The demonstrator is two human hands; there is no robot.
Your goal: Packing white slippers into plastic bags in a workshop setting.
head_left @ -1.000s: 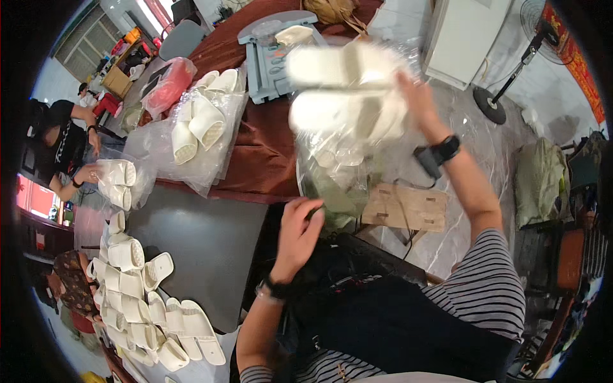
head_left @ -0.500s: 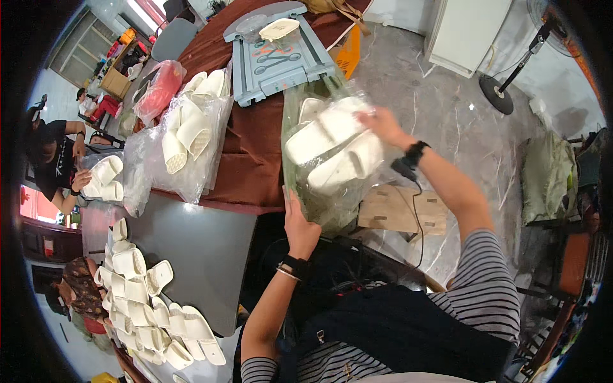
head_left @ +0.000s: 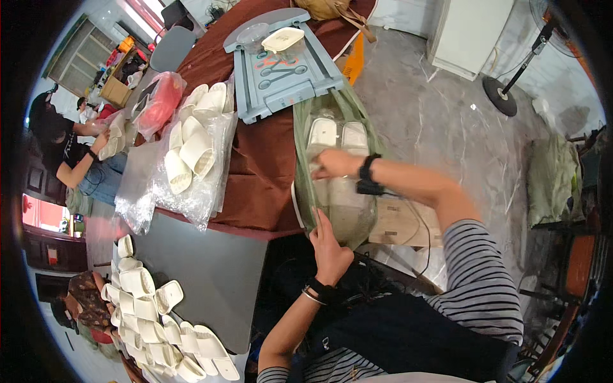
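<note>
A green translucent sack (head_left: 363, 223) hangs with its mouth spread beside the brown-covered table. Inside lie cream slippers (head_left: 324, 133), partly covered by clear plastic and by my arm. My left hand (head_left: 332, 253) grips the sack's near edge, its fingers pointing up along the rim. My right hand (head_left: 336, 164) reaches into the sack over the slippers, with its fingers curled near the left side. Motion blurs those fingers, and what they hold, if anything, cannot be made out. A dark band with a small black device (head_left: 370, 186) and cable is on my right wrist.
Past the sack stands a blue-grey folding stool (head_left: 281, 80) bearing scissors and a cream lid. Bagged slippers (head_left: 195, 150) lie on the brown cloth (head_left: 265, 172). Many loose slippers (head_left: 143, 306) crowd the grey table (head_left: 211, 274). A wooden stool (head_left: 402, 223) stands right. Another person (head_left: 64, 147) handles slippers at left.
The bagged slippers have gone from above the sack's mouth down inside it. My right hand has moved left and down into the sack. At left, the other person has lifted their slippers.
</note>
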